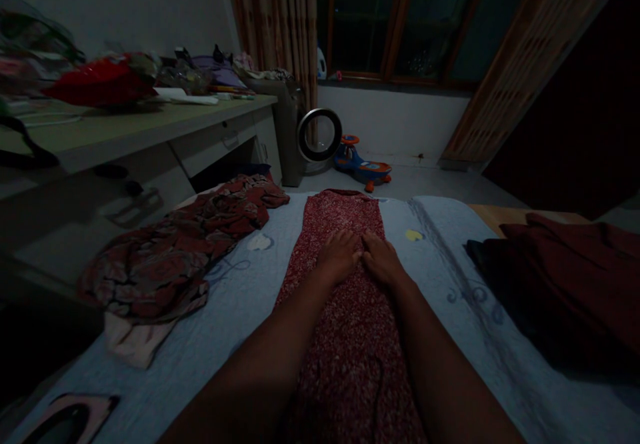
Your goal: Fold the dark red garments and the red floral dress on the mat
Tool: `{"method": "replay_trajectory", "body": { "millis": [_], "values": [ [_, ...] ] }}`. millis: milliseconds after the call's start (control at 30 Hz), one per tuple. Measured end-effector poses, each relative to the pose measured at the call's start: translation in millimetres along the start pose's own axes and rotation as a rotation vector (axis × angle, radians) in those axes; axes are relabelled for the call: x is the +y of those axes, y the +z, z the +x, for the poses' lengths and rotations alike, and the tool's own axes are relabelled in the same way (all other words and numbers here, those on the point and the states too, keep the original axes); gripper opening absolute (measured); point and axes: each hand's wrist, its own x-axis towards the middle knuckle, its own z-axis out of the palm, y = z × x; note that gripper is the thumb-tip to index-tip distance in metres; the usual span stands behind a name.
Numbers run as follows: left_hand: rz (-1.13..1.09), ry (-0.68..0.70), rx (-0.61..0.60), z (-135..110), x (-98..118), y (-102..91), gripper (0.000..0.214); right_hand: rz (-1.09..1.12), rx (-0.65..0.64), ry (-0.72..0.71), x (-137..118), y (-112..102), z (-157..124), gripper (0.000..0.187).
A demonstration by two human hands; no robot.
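Observation:
A long dark red speckled garment (pixel 345 324) lies stretched out lengthwise on the light blue bedspread (pixel 440 351). My left hand (pixel 340 255) rests flat on the upper middle of the cloth, palm down with the fingers stretched forward. Close beside it, my right hand (pixel 381 257) lies near the garment's right edge, fingers also extended and pressing on the fabric. The thumbs of the two hands nearly meet. Near my body, a dark cord or crease (pixel 379 384) shows on the cloth. Neither hand grips anything.
To the left lies a crumpled patterned brown-red cloth (pixel 190 244). Folded dark clothes (pixel 565 284) sit at the right. A cluttered desk (pixel 200 117) runs along the left wall. Beyond the bed are a washing machine with its round door (pixel 320 135) open and a blue-orange ride-on toy (pixel 360 164).

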Motion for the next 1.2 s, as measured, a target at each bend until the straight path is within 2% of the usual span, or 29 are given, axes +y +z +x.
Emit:
{"method": "replay_trajectory", "body": {
  "millis": [200,400,500,600,667,733,967,1200],
  "values": [
    [-0.012,-0.043,-0.048,1,2,2.1,0.058,-0.092,-0.032,0.099,-2,0,3,0.059],
    [-0.009,-0.055,-0.062,2,2,2.7,0.059,-0.132,-0.042,0.164,17,-6,26,0.062],
    [-0.013,-0.058,-0.052,1,2,4.0,0.06,-0.105,0.027,0.206,23,-11,34,0.06],
    [-0.012,-0.068,-0.047,2,2,5.0,0.063,-0.032,0.154,0.058,21,-13,35,0.052],
    [-0.011,-0.074,-0.052,3,2,4.8,0.064,0.004,0.141,-0.098,17,-10,34,0.05],
    [-0.011,-0.078,-0.061,3,3,4.1,0.064,-0.001,0.075,-0.174,13,-5,34,0.05],
    [-0.007,-0.067,-0.06,3,4,1.7,0.062,-0.114,-0.024,-0.091,17,0,58,0.055],
    [-0.014,-0.128,-0.114,2,7,-2.2,0.064,-0.134,-0.005,-0.046,22,-3,84,0.058]
  ]
}}
